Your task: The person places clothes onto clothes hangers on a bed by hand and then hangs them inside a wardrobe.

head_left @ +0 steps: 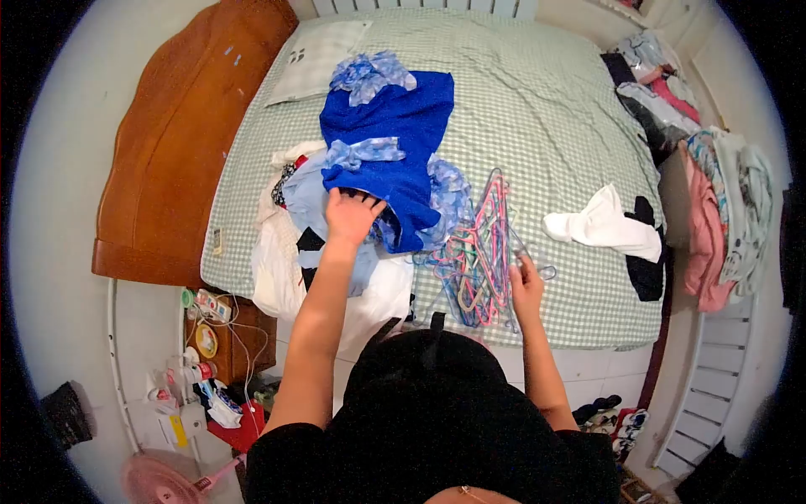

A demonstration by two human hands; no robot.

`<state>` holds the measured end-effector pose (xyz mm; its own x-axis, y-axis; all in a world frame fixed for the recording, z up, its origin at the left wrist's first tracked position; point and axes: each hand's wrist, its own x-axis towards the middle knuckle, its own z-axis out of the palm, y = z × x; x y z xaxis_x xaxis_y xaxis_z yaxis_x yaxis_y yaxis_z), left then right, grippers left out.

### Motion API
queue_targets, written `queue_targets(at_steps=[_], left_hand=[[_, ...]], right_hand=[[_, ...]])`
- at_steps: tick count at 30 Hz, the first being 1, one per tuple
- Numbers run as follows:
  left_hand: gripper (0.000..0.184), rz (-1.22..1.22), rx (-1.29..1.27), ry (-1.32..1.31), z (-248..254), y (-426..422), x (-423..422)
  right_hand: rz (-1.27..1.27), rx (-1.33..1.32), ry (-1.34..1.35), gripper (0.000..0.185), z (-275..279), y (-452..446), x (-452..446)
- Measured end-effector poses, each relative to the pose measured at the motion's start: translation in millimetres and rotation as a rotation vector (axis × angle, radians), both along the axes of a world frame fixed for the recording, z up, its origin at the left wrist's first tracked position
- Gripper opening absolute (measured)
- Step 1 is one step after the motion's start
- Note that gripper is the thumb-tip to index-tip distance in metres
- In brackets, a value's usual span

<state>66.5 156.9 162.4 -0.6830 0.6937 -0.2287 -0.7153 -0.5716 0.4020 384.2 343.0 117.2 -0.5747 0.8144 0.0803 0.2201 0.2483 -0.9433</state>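
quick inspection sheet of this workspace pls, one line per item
surface: checked bed cover, wrinkled
job's things: blue garment spread on the bed; heap of hangers, jumbled together
clutter: mixed clothes beside and partly under the blue garment; white cloth partly over a black one
grippers: left hand open, fingers at the garment's opening; right hand appears to grip a thin hanger
cables: white cords by a power strip, off the bed; on the bed, nothing seen
surroundings: wooden headboard, pink fan
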Motion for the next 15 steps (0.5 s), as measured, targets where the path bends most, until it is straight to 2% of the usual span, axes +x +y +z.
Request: queue_targets(at_steps=[1, 3, 4, 7, 8, 13, 15], left_hand=[[0.064, 0.005, 0.008, -0.001, -1.6, 0.6, 0.3], [0.062, 0.001, 0.017, 0.003, -6.4, 1.6, -1.3], [0.063, -0.018, 0.048, 0.001, -15.4, 1.4, -6.4], [0.065, 0.071, 0.025, -0.114, 1.3, 11.3, -2.3], [0.066, 0.045, 0.047, -0.076, -4.7, 12.2, -5.9], [0.068, 0.079, 0.095, -0.121, -2.9, 23.7, -9.2], [0.066, 0.053, 0.114, -0.139, 1.8, 26.8, -8.2]], right_hand=[[0.005, 0.008, -0.001, 0.035, 4.4, -4.5, -4.6], [0.038, -0.026, -0.17, 0.031, 18.5, -13.8, -14.9], [0.091, 0.001, -0.173, 0.028, 32.0, -21.1, -14.0], [0.183, 0.112, -0.143, 0.021, 52.3, -35.3, -10.1], [0.203, 0.126, -0.144, 0.021, 52.3, -38.7, -6.9], [0.284, -0.021, -0.115, 0.025, 55.4, -52.3, 7.1], [0.326, 0.025, -0.119, 0.024, 53.9, -54.2, 0.9]])
